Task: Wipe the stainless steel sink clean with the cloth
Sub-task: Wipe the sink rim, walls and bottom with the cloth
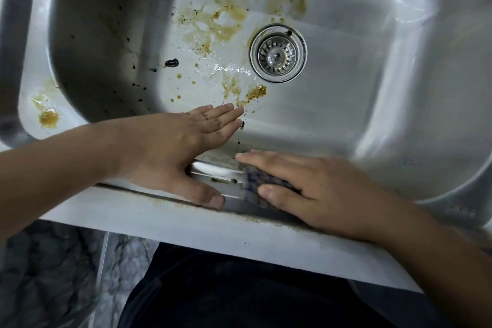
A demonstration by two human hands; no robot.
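— Now, what are we seeing at the sink (399,66)?

— We are looking down into a steel basin. Brown and yellowish stains (226,21) are spreading across its floor from the far wall towards the drain (278,53), and dark specks (127,40) are dotting the left wall. One larger black blob (171,62) is sitting left of the drain. A yellow patch (48,117) is lying on the left rim.

— And the hands?

— We are noting the left hand (173,152) lying flat with fingers straight and together, reaching over the near rim into the basin, its thumb resting on the rim. It is holding nothing. Dark smudges are showing on its fingers.

— The cloth?

— We are finding the cloth (253,184), bluish and patterned, on the near rim, just right of the left thumb. The right hand (319,192) is pressing down on it with fingers extended and covering most of it.

— Anything else?

— We are recording a white counter edge (186,229) along the front, with brownish grime in the seam where it meets the sink.
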